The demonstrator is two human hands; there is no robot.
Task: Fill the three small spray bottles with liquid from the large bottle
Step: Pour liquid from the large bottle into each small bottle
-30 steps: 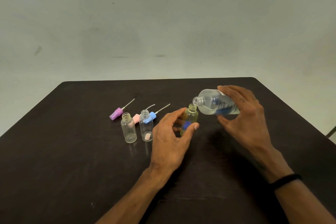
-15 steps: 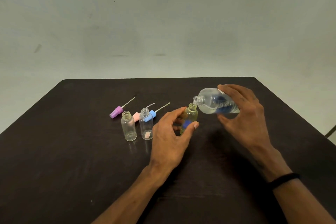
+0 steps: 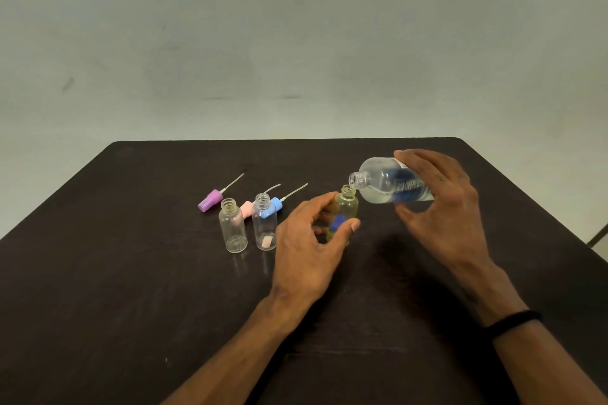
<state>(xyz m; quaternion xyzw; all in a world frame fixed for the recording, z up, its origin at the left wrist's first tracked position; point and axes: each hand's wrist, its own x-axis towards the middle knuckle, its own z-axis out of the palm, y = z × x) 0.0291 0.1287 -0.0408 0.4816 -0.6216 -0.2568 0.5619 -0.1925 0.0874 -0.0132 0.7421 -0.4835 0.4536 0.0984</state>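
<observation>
A yellowish small bottle (image 3: 345, 212) is held upright on the dark surface (image 3: 131, 289) by the left hand (image 3: 309, 250), thumb and fingers (image 3: 320, 204) curled around it. The large bottle (image 3: 391, 182) is gripped by the right hand (image 3: 441, 207), tilted with its mouth just above the small bottle's neck. A pale grey wall (image 3: 296, 43) is seen behind. Compared with a second ago, little is changed. To the left, two clear bottles (image 3: 234, 230) (image 3: 265, 227) are stood, with purple (image 3: 210, 200), pink (image 3: 246, 207) and blue (image 3: 273, 207) spray caps lying behind them.
</observation>
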